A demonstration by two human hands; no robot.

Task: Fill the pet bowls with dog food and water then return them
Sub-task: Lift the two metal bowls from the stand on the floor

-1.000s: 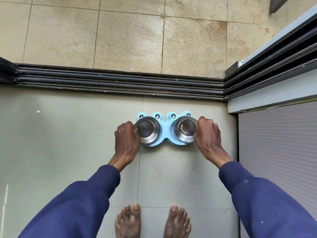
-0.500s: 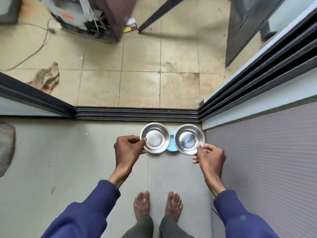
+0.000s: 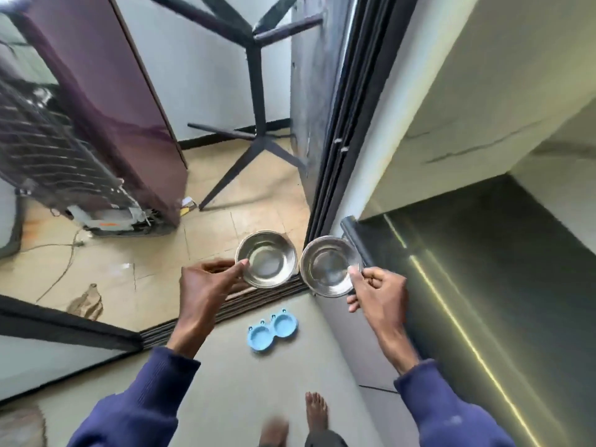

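My left hand [image 3: 206, 285] pinches the near rim of one empty steel bowl [image 3: 269, 258], held up in the air. My right hand [image 3: 377, 291] pinches the right rim of a second empty steel bowl [image 3: 327, 267]. Both bowls are level and sit side by side, almost touching. Far below on the grey floor lies the light blue twin-ring bowl stand [image 3: 272, 330] with both of its holes vacant.
A black sliding-door track [image 3: 225, 311] crosses the floor ahead of the stand. Beyond it stand a purple fridge [image 3: 106, 117] seen from behind and a black metal rack [image 3: 258, 108]. A door frame [image 3: 342, 130] and wall rise on the right. My bare feet [image 3: 316, 411] are below.
Both bowls were lifted out of the blue stand and raised high. I stood up, so the stand now lies far below and the room beyond the door came into view.
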